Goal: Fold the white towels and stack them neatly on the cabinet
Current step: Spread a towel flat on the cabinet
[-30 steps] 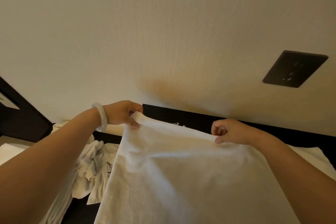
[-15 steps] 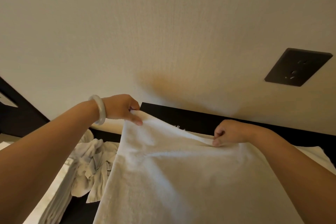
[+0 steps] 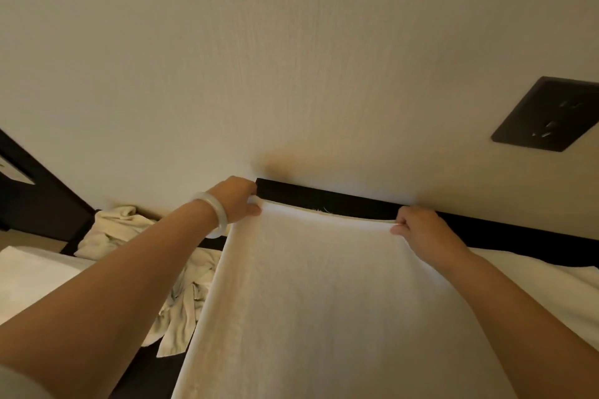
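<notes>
Two hands in play, both at the far edge of one white towel [image 3: 324,301] that runs from the centre of the frame down to the bottom edge. The left hand [image 3: 238,199], just left of centre, pinches the towel's far left corner between thumb and curled fingers, and there's one pale bracelet [image 3: 215,214] on that wrist. The right hand [image 3: 418,227], right of centre, has its fingers curled down, gripping the far right corner. Between the two hands the edge sags slightly, and two layers show there, one lying on the other, with a small fray of threads poking out near the middle. That edge sits close to the back of the dark cabinet [image 3: 356,201], whose black top shows as a strip under the cream wall [image 3: 291,58]. At centre left, one crumpled heap of cream cloth [image 3: 120,230] trails down beside the towel; how many pieces are in it, I cannot tell. One flat white cloth [image 3: 29,275] lies at the left edge of the frame, another white cloth [image 3: 551,278] at the right edge, beyond the right forearm. One dark socket plate [image 3: 547,113] is on the wall, upper right.
</notes>
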The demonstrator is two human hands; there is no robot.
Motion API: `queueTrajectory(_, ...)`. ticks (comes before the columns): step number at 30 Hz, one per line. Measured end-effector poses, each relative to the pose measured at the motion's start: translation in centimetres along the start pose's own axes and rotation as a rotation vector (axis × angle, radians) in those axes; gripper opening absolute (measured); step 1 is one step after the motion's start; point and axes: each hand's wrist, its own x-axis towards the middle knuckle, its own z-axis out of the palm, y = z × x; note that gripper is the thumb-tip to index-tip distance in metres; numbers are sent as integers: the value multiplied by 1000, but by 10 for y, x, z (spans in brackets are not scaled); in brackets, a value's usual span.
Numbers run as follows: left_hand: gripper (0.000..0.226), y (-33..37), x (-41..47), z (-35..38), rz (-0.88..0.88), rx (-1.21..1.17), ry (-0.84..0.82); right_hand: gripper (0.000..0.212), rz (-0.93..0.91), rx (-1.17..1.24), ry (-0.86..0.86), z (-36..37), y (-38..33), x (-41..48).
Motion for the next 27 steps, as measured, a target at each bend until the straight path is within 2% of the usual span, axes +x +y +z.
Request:
queueTrajectory(4, 29, -2, -3, -3, -50, -127, 41, 17, -49, 126, 83, 4, -3, -11)
queueTrajectory(6, 20, 9, -10, -5, -119, -102, 169, 20, -24, 23, 103, 5, -10, -18)
queueTrajectory(7, 26, 17, -15, -3, -142, -15, 262, 30, 0, -120, 160, 9, -17, -21)
queueTrajectory(9, 34, 45, -29, 14, -91, 184, 397, 43, 24, -291, 311, 21, -36, -33)
queueTrajectory(11, 44, 82, -56, 55, 44, 196, 368, 40, -117, -247, 417, 42, -62, -55)
queueTrajectory(12, 55, 98, -73, 78, 78, 173, 273, 43, -215, -232, 395, 55, -72, -67)
queueTrajectory(14, 72, 112, -96, 116, 71, 173, 103, 52, -327, -259, 209, 73, -80, -86)
queueTrajectory(16, 68, 106, -98, 133, 86, 179, 120, 58, -275, -269, 69, 74, -73, -84)
queueTrajectory(18, 64, 100, -93, 132, 95, 176, 135, 61, -155, -246, 1, 63, -67, -69)
queueTrajectory(22, 64, 100, -91, 131, 69, 195, 132, 63, -24, -130, -7, 46, -76, -49)
queueTrajectory(25, 64, 100, -92, 128, 57, 171, 113, 66, -196, -171, 95, 52, -78, -96)
queueTrajectory(27, 62, 100, -93, 125, 62, 172, 115, 68, -312, -252, 21, 59, -56, -137)
